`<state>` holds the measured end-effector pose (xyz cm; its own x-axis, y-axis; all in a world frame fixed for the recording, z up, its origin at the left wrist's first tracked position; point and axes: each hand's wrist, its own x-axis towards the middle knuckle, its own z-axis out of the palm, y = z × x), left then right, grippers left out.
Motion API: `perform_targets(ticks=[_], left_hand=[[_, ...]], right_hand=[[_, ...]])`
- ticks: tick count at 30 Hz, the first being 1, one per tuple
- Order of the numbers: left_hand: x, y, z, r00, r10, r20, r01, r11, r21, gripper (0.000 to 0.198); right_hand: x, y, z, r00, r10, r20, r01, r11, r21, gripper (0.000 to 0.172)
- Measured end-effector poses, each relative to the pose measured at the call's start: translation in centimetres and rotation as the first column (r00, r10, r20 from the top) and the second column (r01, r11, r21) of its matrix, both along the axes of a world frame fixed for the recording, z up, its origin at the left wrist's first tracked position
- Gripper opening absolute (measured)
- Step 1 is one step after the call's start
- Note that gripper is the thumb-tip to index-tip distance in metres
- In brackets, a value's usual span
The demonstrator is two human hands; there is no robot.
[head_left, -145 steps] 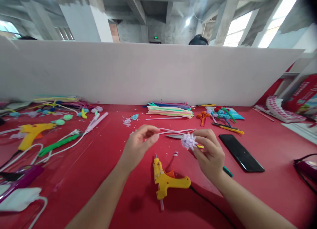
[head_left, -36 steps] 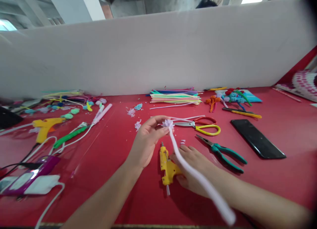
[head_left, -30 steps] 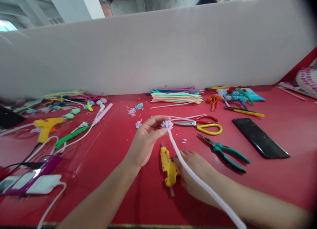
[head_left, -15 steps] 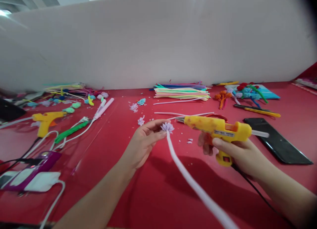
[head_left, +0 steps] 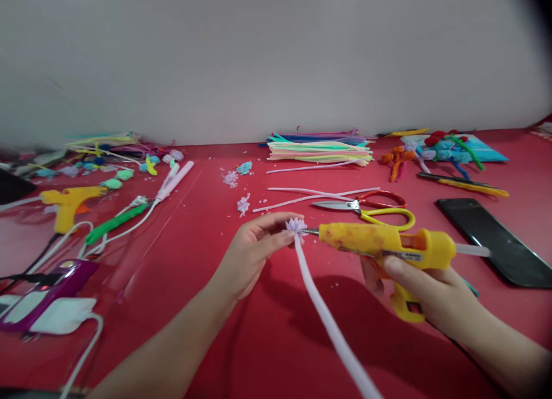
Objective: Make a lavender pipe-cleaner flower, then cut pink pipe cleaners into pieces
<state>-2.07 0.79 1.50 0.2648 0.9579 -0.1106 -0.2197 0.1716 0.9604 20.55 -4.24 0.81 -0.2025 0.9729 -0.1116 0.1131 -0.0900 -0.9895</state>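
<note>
Lilac petals (head_left: 295,226) are pinched by the left hand (head_left: 253,254), the glue gun (head_left: 379,241) grasped by the right hand (head_left: 431,290). The nozzle (head_left: 312,231) should be kept steady and clear of fingertips (head_left: 288,236).

A spiky lilac flower (head_left: 295,226) tops a slanting stem (head_left: 321,307); the yellow glue gun (head_left: 364,238) (glue stick (head_left: 472,250) protruding) is nearly level, nozzle (head_left: 312,231) at the petals.
</note>
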Motion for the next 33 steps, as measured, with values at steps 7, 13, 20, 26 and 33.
perform_targets(ticks=[7, 13, 20, 26, 33], left_hand=[[-0.04, -0.15, 0.03, 1.0, -0.016, -0.002, 0.016, 1.0, 0.008, 0.024], [0.02, -0.19, -0.01, 1.0, -0.012, -0.001, 0.013, 1.0, 0.025, 0.024], [-0.04, -0.22, 0.01, 1.0, -0.02, 0.004, 0.02, 0.999, 0.028, 0.023], [-0.03, -0.21, -0.01, 1.0, -0.015, 0.012, 0.015, 1.0, 0.024, 0.023], [-0.01, -0.19, 0.02, 1.0, -0.009, 0.016, 0.009, 1.0, 0.018, 0.023]], right_hand=[[-0.11, -0.09, 0.28, 1.0, -0.008, -0.024, 0.006, 0.998, -0.068, 0.037], [-0.01, -0.11, 0.2, 1.0, -0.013, -0.004, 0.012, 0.999, -0.048, 0.038], [0.09, 0.09, 0.15, 1.0, 0.003, 0.021, -0.002, 0.999, -0.035, 0.041], [0.16, 0.19, 0.09, 0.999, 0.026, 0.033, -0.024, 0.998, -0.059, 0.044], [0.15, 0.16, 0.13, 0.998, 0.05, 0.042, -0.048, 0.997, -0.052, 0.046]])
